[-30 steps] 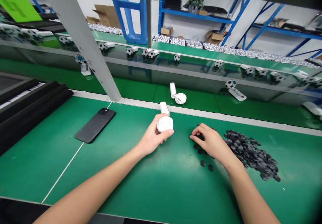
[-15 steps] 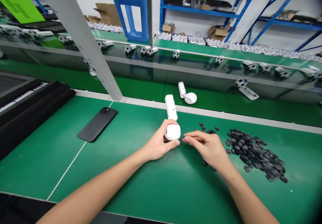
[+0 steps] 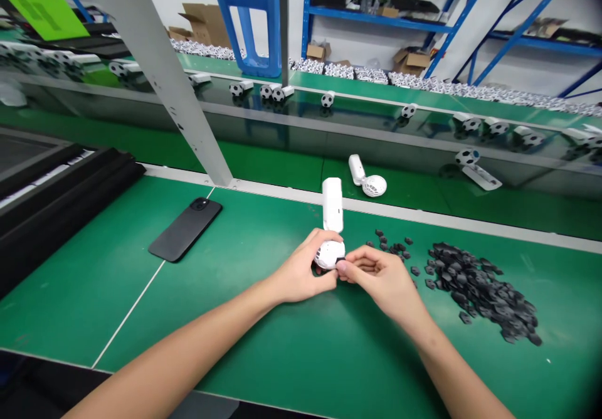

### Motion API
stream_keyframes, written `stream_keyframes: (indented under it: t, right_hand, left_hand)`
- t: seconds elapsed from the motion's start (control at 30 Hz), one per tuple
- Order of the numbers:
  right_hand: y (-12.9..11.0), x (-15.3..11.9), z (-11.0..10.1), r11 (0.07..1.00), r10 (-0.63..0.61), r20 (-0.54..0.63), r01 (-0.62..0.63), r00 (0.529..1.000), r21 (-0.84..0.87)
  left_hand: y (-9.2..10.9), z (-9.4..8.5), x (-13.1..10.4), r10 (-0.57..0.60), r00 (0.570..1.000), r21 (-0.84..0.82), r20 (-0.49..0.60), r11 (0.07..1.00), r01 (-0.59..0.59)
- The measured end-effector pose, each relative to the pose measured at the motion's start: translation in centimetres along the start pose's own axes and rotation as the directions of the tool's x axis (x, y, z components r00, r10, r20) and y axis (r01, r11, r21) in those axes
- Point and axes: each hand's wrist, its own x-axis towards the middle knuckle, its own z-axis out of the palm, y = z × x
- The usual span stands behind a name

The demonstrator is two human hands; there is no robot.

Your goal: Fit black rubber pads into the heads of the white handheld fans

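Note:
A white device with a round, slotted head (image 3: 329, 254) and a long white handle (image 3: 333, 204) lies on the green table, its handle pointing away from me. My left hand (image 3: 303, 268) is wrapped round the head from the left, thumb in front and fingers behind. Pinched in the fingertips of my right hand (image 3: 376, 275) is a small black piece (image 3: 341, 260), held against the head's right side. Loose black pieces (image 3: 395, 246) are scattered behind my right hand, and a large pile of the same pieces (image 3: 484, 290) spreads to its right.
A black phone (image 3: 185, 229) lies at the left, near a grey post (image 3: 188, 111). Beyond the table's raised edge (image 3: 423, 217), a second white device (image 3: 374, 185) and a football-patterned one (image 3: 482, 177) rest on the green belt. More football-patterned devices line the far ledge.
My right hand has moved left and brought the black piece against the round head. The device's handle stands more upright in view. The two devices on the belt appear further right.

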Motion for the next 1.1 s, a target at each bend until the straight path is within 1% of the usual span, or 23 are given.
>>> stream_keyframes:
  t: [0.07, 0.13, 0.2, 0.27, 0.37, 0.43, 0.5, 0.53, 0.6, 0.63, 0.67, 0.7, 0.73, 0.77, 0.8, 0.83, 0.9, 0.97, 1.03, 1.1]
  right_hand:
    - [0.0, 0.0, 0.1, 0.996, -0.022, -0.033, 0.019, 0.999, -0.084]
    - [0.1, 0.2, 0.2, 0.992, -0.022, -0.054, 0.015, 0.998, -0.126]
    - [0.4, 0.3, 0.1, 0.991, -0.006, -0.055, -0.002, 0.998, -0.135]
    - [0.8, 0.6, 0.0, 0.990, 0.009, -0.050, -0.016, 0.999, -0.143]
    - [1.4, 0.9, 0.0, 0.985, -0.001, -0.052, -0.008, 0.999, -0.175]
    - [1.7, 0.9, 0.1, 0.981, -0.036, -0.058, 0.025, 0.998, -0.191]
    - [1.7, 0.8, 0.5, 0.975, -0.093, -0.044, 0.082, 0.995, -0.208]
    - [1.6, 0.8, 0.6, 0.967, -0.129, -0.024, 0.121, 0.991, -0.224]
    - [1.3, 0.7, 0.5, 0.943, -0.199, 0.055, 0.207, 0.978, -0.261]
    - [1.2, 0.8, 0.1, 0.926, -0.230, 0.093, 0.247, 0.969, -0.285]
    - [1.1, 0.9, -0.6, 0.907, -0.255, 0.107, 0.276, 0.961, -0.317]
    - [1.2, 1.2, -1.5, 0.885, -0.276, 0.086, 0.288, 0.957, -0.365]
    - [1.4, 1.5, -2.6, 0.858, -0.296, 0.034, 0.281, 0.955, -0.431]
    - [1.7, 1.8, -3.9, 0.825, -0.314, -0.050, 0.246, 0.948, -0.509]
    - [2.1, 2.2, -5.2, 0.783, -0.336, -0.135, 0.197, 0.932, -0.590]
    - [2.5, 2.5, -6.6, 0.737, -0.353, -0.176, 0.157, 0.919, -0.657]
    - [3.3, 3.0, -8.7, 0.669, -0.341, -0.149, 0.128, 0.928, -0.732]
    - [3.9, 3.2, -9.8, 0.636, -0.305, -0.066, 0.152, 0.950, -0.757]
    - [4.0, 3.1, -10.1, 0.616, -0.280, 0.011, 0.189, 0.960, -0.765]
    - [3.9, 3.1, -9.7, 0.597, -0.268, 0.056, 0.212, 0.962, -0.774]
  left_hand:
    - [0.2, 0.0, 0.1, 0.009, 1.000, 0.023, 0.005, 1.000, -0.010]
    - [0.2, 0.2, 0.2, -0.021, 1.000, 0.025, -0.002, 0.999, 0.021]
    - [0.2, 0.4, 0.3, -0.048, 0.998, 0.023, -0.030, 0.999, 0.048]
    - [0.1, 0.5, 0.3, -0.047, 0.998, 0.036, -0.052, 0.998, 0.049]
    - [0.0, 0.4, 0.3, -0.035, 0.998, 0.066, -0.051, 0.997, 0.039]
    - [-0.1, 0.3, 0.4, -0.027, 0.999, 0.070, -0.044, 0.997, 0.030]
    - [-0.2, 0.2, 0.4, -0.018, 0.999, 0.034, -0.040, 0.999, 0.020]
    - [-0.2, 0.2, 0.5, -0.024, 0.999, -0.009, -0.035, 1.000, 0.023]
    - [-0.3, 0.1, 0.4, -0.062, 0.998, -0.138, -0.026, 0.989, 0.058]
    - [-0.3, 0.1, 0.4, -0.090, 0.996, -0.197, -0.029, 0.977, 0.082]
    - [-0.3, 0.0, 0.3, -0.118, 0.992, -0.243, -0.038, 0.964, 0.106]
    - [-0.2, -0.1, 0.2, -0.146, 0.988, -0.276, -0.049, 0.953, 0.127]
    - [-0.1, -0.2, 0.2, -0.171, 0.984, -0.300, -0.056, 0.942, 0.147]
    - [0.0, -0.4, 0.1, -0.193, 0.980, -0.319, -0.057, 0.933, 0.165]
    - [0.1, -0.5, 0.1, -0.211, 0.976, -0.338, -0.051, 0.923, 0.182]
    - [0.2, -0.7, 0.1, -0.228, 0.973, -0.357, -0.044, 0.913, 0.198]
    - [0.3, -1.1, 0.2, -0.252, 0.967, -0.372, -0.042, 0.902, 0.219]
    - [0.4, -1.4, 0.2, -0.263, 0.963, -0.354, -0.048, 0.907, 0.230]
    - [0.4, -1.5, 0.2, -0.250, 0.967, -0.316, -0.048, 0.922, 0.222]
    - [0.3, -1.5, 0.1, -0.216, 0.975, -0.288, -0.059, 0.938, 0.191]
